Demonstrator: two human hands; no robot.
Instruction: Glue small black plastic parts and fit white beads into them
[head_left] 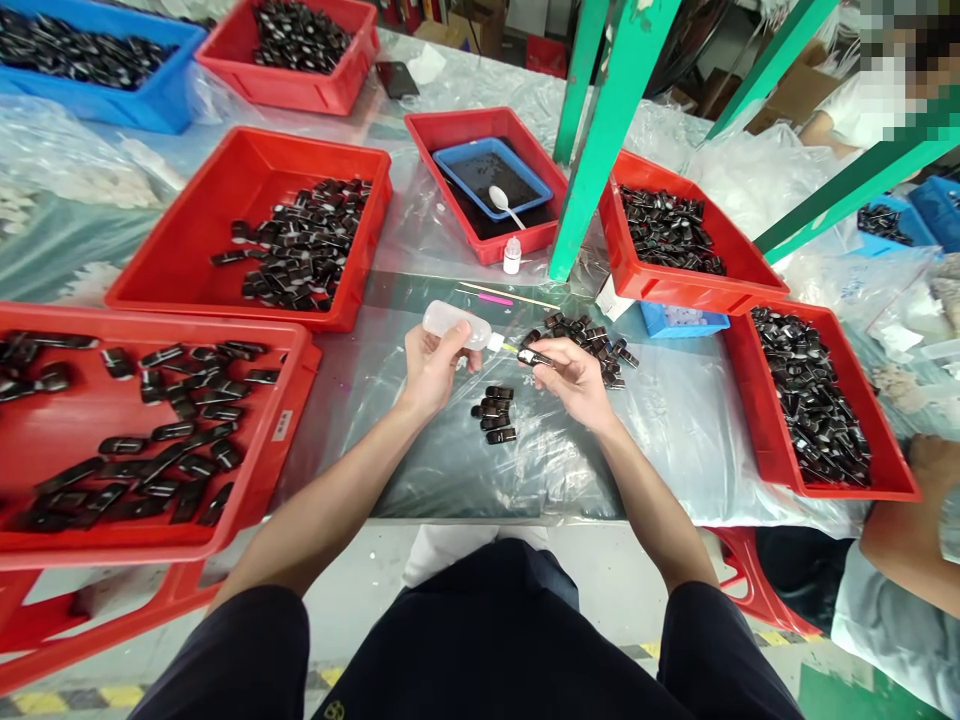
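Bottle (441, 322) sits tilted in the closed grip of the left hand (431, 368), nozzle (496, 343) pointing at a black part (533, 357) pinched by the right hand (576, 382).

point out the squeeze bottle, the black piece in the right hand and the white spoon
Squeeze bottle (444, 319): head view, on its pale body.
Held black piece (533, 357): head view, on its exposed side.
White spoon (499, 198): head view, on its bowl.

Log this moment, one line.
left hand: holds bottle; right hand: holds black piece; nozzle: points toward black piece; loose pieces: on table
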